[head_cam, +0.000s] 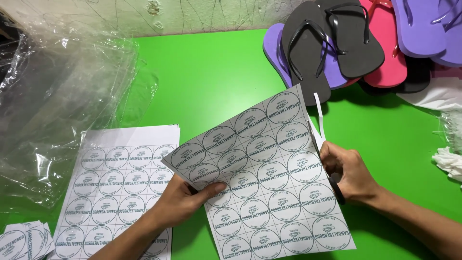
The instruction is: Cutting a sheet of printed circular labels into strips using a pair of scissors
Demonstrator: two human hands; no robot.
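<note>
Your left hand (185, 200) fingers pinch the label sheet (262, 178) at 9 o'clock; right hand (347, 171) fingers grip scissors (335, 188) at 3 o'clock, trimming its edge.

table (211, 72): bright green, evenly lit | wall (216, 14): pale, cracked, stained

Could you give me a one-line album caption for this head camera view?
Left hand steadies a sheet of round labels while right hand scissors its edge.

Bright even overhead light, soft shadows, glare on plastic bags (57, 96), sharp focus
</note>
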